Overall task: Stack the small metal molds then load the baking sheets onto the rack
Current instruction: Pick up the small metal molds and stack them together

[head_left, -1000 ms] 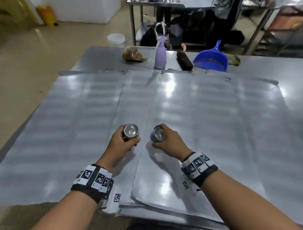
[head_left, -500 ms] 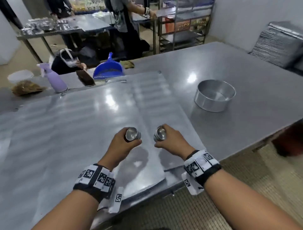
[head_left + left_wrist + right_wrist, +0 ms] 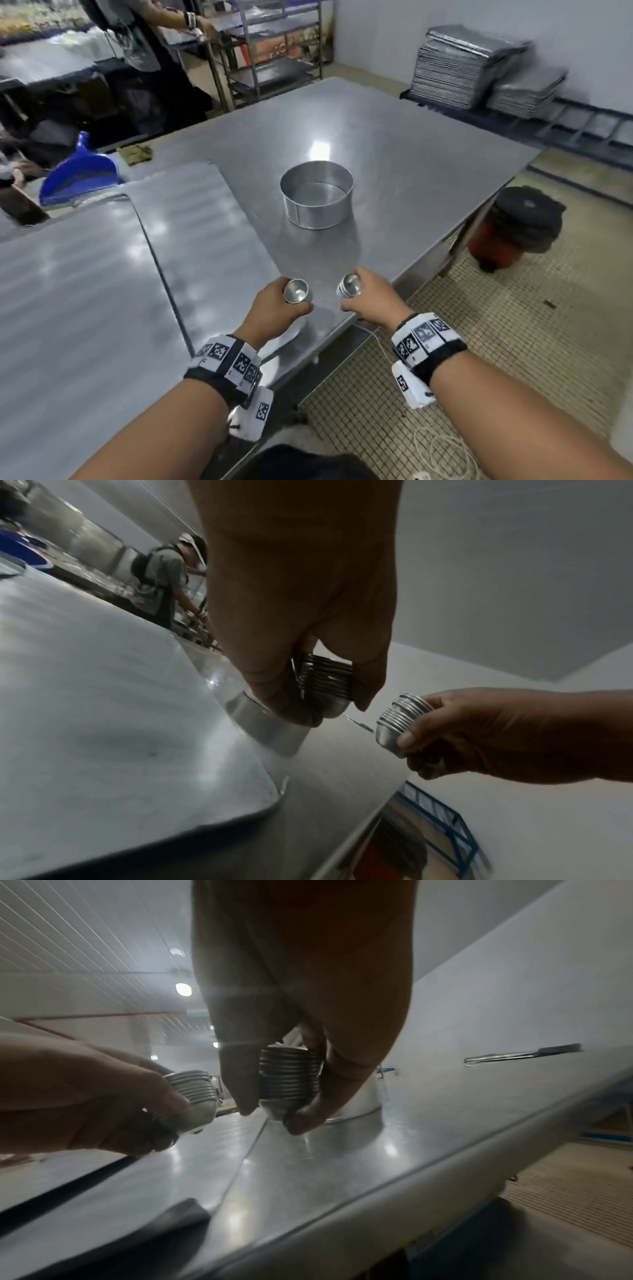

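The stacking looks well under way but not finished, and the loading has not begun. At the far left, large baking sheets [image 3: 78, 274] lie flat and overlapping on the table [image 3: 411, 147]; they are thin, dull-silver rectangles with rounded corners and a faint ribbed sheen, and none is on a rack yet.

Moving right, the left hand [image 3: 274, 305] is clenched around a left stack of molds [image 3: 297, 292], thumb and fingers curled about its sides, held just above the table near its front edge. The left wrist view shows the nested rims as tight parallel ridges over a smooth rounded bottom [image 3: 325, 685]: small polished metal cups, thin-walled and shiny inside.

Just beside it, apart and not touching, the right hand [image 3: 371, 301] grasps a right stack of molds [image 3: 349, 287] in the same way, fingertips pinching the ridged side, as the right wrist view shows [image 3: 289, 1077]. The two stacks are still separate, so my judgement is that joining them, or setting them down, remains to be done.

Beyond the hands a round pan [image 3: 317, 195] stands upright on the table, a straight-walled, brushed-metal ring shape with a visible seam; it appears empty. It may be where the molds go, though that cannot be told. At the far right, against the wall, more sheets are piled in tall grey stacks [image 3: 469, 65].
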Action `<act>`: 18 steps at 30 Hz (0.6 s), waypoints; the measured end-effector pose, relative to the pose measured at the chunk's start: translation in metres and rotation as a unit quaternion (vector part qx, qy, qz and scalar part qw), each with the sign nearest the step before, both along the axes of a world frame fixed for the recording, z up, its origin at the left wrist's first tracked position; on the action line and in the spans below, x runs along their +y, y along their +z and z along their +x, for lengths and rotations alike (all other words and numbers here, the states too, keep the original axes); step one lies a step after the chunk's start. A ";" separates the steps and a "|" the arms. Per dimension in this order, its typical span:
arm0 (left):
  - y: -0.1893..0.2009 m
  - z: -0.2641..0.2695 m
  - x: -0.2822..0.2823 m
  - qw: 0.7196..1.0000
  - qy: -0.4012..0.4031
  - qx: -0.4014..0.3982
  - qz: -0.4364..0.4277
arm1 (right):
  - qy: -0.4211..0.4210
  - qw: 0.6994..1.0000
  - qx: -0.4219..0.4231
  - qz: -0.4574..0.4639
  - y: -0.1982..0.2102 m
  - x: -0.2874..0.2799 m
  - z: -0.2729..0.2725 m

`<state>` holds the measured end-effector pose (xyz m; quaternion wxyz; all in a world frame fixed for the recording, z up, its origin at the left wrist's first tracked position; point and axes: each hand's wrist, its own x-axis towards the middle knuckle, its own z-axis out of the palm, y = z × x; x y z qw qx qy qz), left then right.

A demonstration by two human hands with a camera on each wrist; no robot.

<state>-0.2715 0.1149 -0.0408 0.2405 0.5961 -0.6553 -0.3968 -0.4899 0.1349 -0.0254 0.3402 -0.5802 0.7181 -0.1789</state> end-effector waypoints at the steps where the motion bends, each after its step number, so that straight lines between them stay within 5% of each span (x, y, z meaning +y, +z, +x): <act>1: -0.003 -0.011 -0.005 1.000 -0.010 -0.003 0.003 | -0.006 1.000 0.006 0.005 -0.004 -0.004 -0.009; 18: -0.032 -0.121 -0.148 0.996 -0.078 -0.047 -0.007 | 0.095 0.991 0.088 0.042 -0.051 -0.163 -0.073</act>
